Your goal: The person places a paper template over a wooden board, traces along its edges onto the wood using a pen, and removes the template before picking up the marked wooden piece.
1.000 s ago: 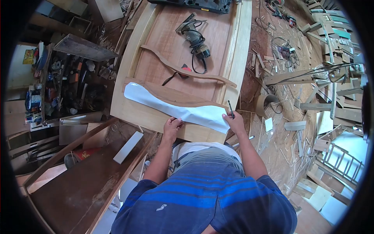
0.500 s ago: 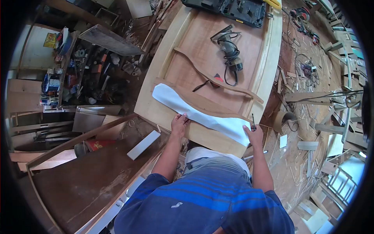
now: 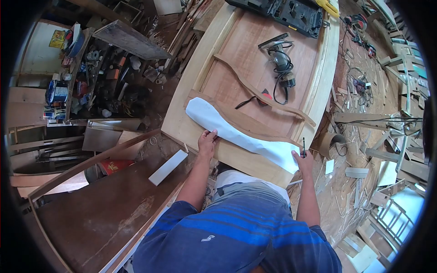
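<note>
A: Where does the paper [image 3: 255, 144] lie?

B: Straight out at 12 o'clock from the body, flat near the close end of the panel [image 3: 178, 123]. Its long axis slants from 10 o'clock down to 4 o'clock

A: And the 2 hands?

B: The left hand [image 3: 207, 142] is curled, thumb and fingers closed on the near edge, on the 10 o'clock side of the middle. The right hand [image 3: 304, 160] is at the 4 o'clock end, thumb on the paper's corner, with 1 dark pen [image 3: 303, 145] gripped and pointing to 12

A: So which is nearer the wide end?

B: The right; the narrow 10 o'clock tip is nearer the left, beyond its fingers

A: What borders the far edge?

B: A wavy plank [image 3: 241, 120], showing along the paper's 1 o'clock side. How much of it is underneath, I can't tell

A: Anything past that?

B: 1 thin curved strip [image 3: 264, 98], apart from the plank, then a corded power tool [image 3: 281, 61] towards 1 o'clock, and a black case [image 3: 296, 18] at the panel's far end
</note>
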`<move>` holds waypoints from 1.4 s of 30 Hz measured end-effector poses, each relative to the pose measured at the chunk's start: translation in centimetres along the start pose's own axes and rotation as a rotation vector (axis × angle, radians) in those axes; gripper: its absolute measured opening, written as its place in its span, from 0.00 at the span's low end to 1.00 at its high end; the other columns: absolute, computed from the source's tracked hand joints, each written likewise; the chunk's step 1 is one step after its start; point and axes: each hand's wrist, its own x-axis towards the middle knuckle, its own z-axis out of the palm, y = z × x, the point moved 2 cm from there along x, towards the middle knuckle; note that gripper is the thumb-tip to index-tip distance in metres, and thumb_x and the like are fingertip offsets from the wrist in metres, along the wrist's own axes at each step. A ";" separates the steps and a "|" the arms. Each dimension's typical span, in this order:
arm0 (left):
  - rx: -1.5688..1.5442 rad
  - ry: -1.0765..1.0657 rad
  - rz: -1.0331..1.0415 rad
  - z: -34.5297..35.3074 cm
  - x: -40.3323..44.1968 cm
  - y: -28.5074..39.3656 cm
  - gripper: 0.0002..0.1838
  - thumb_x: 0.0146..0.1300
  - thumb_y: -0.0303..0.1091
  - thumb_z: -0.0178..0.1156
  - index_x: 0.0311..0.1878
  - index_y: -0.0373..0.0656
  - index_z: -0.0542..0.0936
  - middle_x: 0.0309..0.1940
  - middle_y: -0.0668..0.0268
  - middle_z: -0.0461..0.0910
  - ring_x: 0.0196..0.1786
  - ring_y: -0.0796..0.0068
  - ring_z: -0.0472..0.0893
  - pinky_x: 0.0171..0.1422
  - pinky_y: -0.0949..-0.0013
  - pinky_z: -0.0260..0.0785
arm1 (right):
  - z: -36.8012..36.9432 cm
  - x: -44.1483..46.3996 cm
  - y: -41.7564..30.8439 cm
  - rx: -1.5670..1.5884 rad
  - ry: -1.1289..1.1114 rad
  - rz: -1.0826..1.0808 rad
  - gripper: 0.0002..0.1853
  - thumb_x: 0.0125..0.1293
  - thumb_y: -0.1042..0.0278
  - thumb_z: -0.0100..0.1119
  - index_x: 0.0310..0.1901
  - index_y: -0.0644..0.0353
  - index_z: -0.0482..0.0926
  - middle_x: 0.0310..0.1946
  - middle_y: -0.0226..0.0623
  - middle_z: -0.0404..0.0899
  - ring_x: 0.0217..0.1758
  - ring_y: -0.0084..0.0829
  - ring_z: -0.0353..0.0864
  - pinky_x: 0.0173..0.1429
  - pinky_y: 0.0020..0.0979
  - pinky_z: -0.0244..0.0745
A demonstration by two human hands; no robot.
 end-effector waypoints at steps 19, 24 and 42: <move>0.010 0.061 0.009 0.6 -0.3 0.5 0.12 0.72 0.26 0.67 0.56 0.41 0.78 0.47 0.64 0.85 0.49 0.69 0.86 0.58 0.58 0.85 | -0.6 0.5 -0.3 -0.016 -0.062 0.015 0.31 0.49 0.42 0.86 0.33 0.63 0.80 0.27 0.30 0.77 0.30 0.26 0.74 0.39 0.34 0.74; 0.031 0.022 0.005 0.4 0.0 0.2 0.14 0.73 0.27 0.66 0.58 0.43 0.77 0.50 0.64 0.85 0.52 0.67 0.86 0.64 0.55 0.82 | -0.8 -1.1 1.3 0.130 -0.176 -0.013 0.34 0.48 0.46 0.88 0.46 0.63 0.81 0.34 0.30 0.80 0.37 0.26 0.77 0.45 0.32 0.76; 0.043 0.048 0.019 1.1 -0.8 0.9 0.12 0.72 0.25 0.66 0.55 0.42 0.77 0.49 0.63 0.84 0.50 0.68 0.86 0.60 0.58 0.84 | -1.6 -0.7 3.5 0.299 -0.471 0.038 0.32 0.46 0.67 0.86 0.55 0.61 0.83 0.39 0.25 0.83 0.39 0.20 0.78 0.48 0.26 0.75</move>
